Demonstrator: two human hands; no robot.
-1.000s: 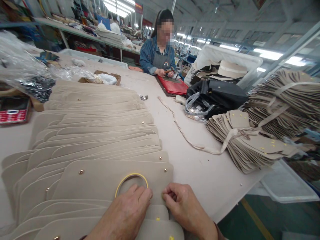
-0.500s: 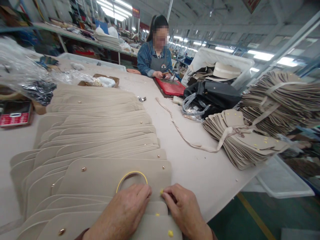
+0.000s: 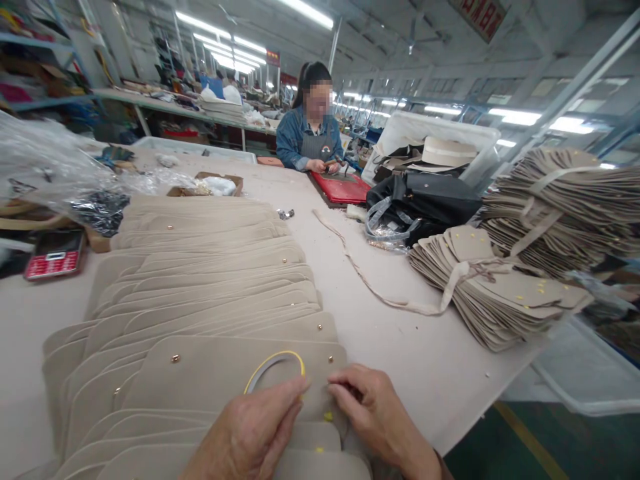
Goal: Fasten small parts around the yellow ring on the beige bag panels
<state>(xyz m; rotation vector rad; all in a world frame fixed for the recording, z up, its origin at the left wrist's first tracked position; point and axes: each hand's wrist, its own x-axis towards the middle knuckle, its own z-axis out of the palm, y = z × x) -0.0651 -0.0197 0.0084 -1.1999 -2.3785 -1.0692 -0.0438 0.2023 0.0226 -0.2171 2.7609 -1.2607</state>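
Note:
A long overlapping row of beige leather panels with small gold studs covers the table in front of me. The nearest panel carries a yellow-edged ring on its lower middle. My left hand rests on this panel, fingers together, fingertips at the ring's lower edge. My right hand sits just right of it, thumb and fingers pinched at the panel's edge beside a small yellow dot. What the pinch holds is too small to name.
Tied bundles of beige pieces lie at the right, a taller stack behind them. A black bag and a loose strap lie mid-table. A person in denim works at a red mat. A red calculator lies left.
My view tilted up a little. My left fingers slid along the ring's lower edge; my right hand stayed pinched beside it, and the yellow dot now shows below my fingertips.

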